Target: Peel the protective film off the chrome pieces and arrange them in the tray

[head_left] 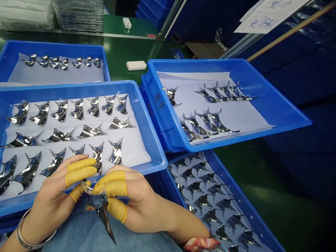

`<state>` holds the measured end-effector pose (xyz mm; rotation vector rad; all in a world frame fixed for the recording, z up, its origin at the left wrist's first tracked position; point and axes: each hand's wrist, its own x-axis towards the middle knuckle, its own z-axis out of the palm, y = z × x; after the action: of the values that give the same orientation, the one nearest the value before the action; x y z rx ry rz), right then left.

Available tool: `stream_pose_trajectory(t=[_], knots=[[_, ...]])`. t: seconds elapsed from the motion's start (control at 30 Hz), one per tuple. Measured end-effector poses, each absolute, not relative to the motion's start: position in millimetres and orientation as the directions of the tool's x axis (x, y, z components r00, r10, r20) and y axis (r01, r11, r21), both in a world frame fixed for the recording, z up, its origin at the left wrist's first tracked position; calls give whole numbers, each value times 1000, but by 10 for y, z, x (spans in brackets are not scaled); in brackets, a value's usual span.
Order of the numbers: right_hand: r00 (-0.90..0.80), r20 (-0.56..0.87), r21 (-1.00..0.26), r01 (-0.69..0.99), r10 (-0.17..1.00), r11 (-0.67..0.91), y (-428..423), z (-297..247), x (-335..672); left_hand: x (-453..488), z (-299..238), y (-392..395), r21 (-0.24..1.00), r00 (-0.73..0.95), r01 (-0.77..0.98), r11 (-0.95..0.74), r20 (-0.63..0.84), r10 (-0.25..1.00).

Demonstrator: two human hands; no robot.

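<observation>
Between my two hands is a shiny chrome-like curved part with pointed corners, held above my lap. My left hand wears yellow finger cots and pinches its upper left end between thumb and fingers. On its other side, my right hand, also in yellow finger cots, grips the upper edge. The long tip of the part points down toward the denim on my lap. Just beyond my fingers, a blue tray lined with white paper holds rows of similar chrome-like parts.
At the right, another blue tray with shiny parts rests above a lower tray full of dark reflective parts. A further tray stands at the far left. White boxes lie on the green surface; clear plastic trays are stacked behind.
</observation>
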<state>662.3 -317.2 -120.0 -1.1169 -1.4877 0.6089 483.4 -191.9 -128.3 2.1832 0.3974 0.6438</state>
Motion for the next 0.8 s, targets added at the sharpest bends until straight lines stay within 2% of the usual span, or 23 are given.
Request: stream_pose_trajectory(t=[0.4, 0.6, 0.7, 0.8], knots=[[73, 459, -855, 308, 885, 418, -3166, -1229, 6633, 4871, -1276, -1912, 774, 812, 67, -630, 324, 485], [218, 384, -905, 282, 897, 319, -3148, -1291, 6645, 4834, -1344, -1967, 720, 849, 86, -689, 309, 429], [275, 269, -961, 146, 923, 237, -3129, -1287, 6659, 4820, -1341, -2011, 726, 862, 89, -682, 288, 418], [300, 73, -981, -148, 951, 122, -3113, -1282, 6660, 4810, -1317, -2030, 776, 871, 84, -626, 248, 424]])
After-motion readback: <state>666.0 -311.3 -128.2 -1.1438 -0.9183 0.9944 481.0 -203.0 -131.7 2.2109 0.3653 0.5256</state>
